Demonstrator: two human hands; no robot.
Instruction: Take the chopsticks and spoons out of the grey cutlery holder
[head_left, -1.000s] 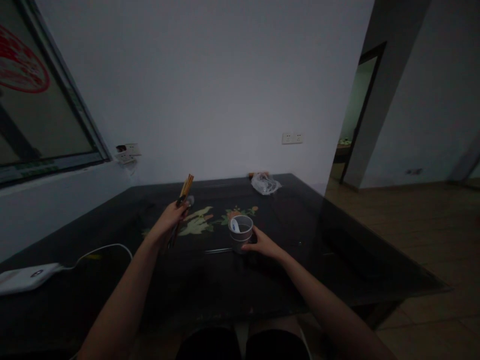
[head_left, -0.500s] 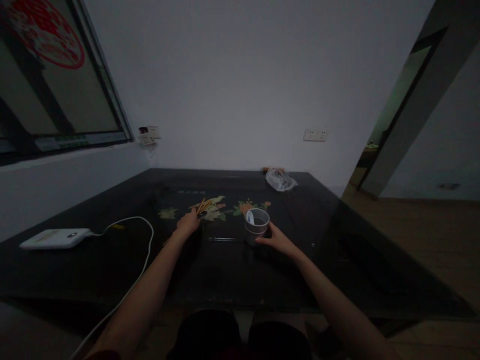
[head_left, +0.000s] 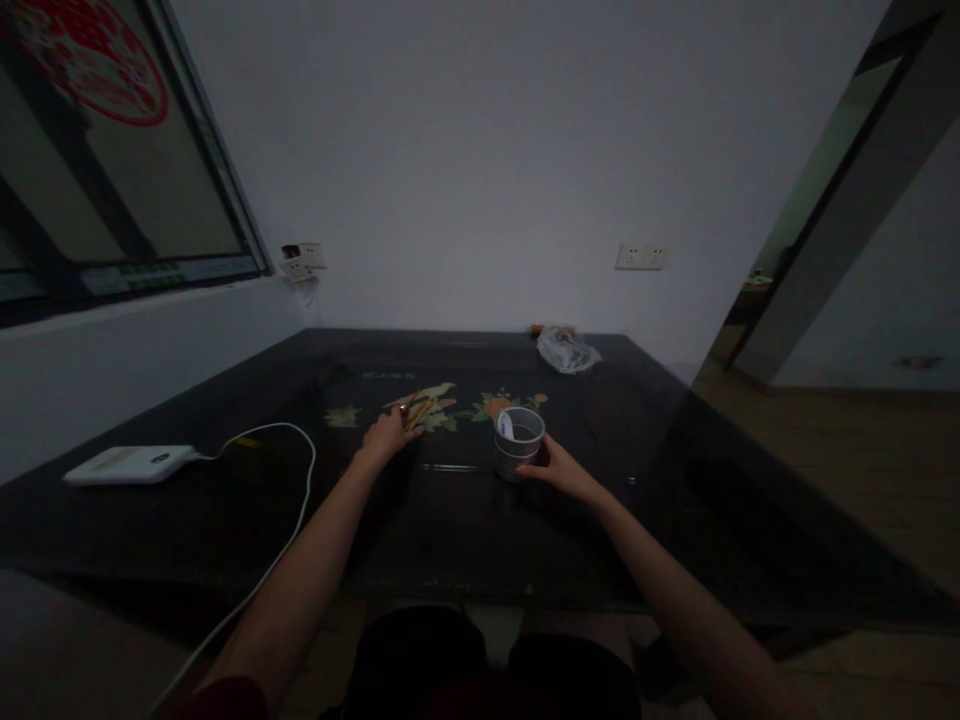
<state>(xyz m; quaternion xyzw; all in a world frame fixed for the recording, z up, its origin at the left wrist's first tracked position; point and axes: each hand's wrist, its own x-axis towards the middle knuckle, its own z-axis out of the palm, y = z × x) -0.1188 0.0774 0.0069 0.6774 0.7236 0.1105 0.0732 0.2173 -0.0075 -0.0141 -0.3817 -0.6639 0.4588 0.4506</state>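
Note:
I sit at a dark glass-topped table (head_left: 465, 540) with a flower pattern in its middle. My left hand (head_left: 390, 437) lies low on the table, closed round a bundle of chopsticks (head_left: 417, 411) whose tips point away to the right over the pattern. My right hand (head_left: 556, 468) touches the right side of a pale round cup (head_left: 518, 441) that stands upright on the table. A small white spoon (head_left: 506, 426) leans inside the cup.
A white flat device (head_left: 127, 464) lies at the table's left, its white cable (head_left: 289, 470) looping toward me. A crumpled clear plastic bag (head_left: 567, 351) sits at the far edge by the wall. A window is at left, a doorway at right.
My left hand has come down from the air to the tabletop, and the chopsticks have swung from upright to nearly flat. My right hand stays at the cup. The view has shifted.

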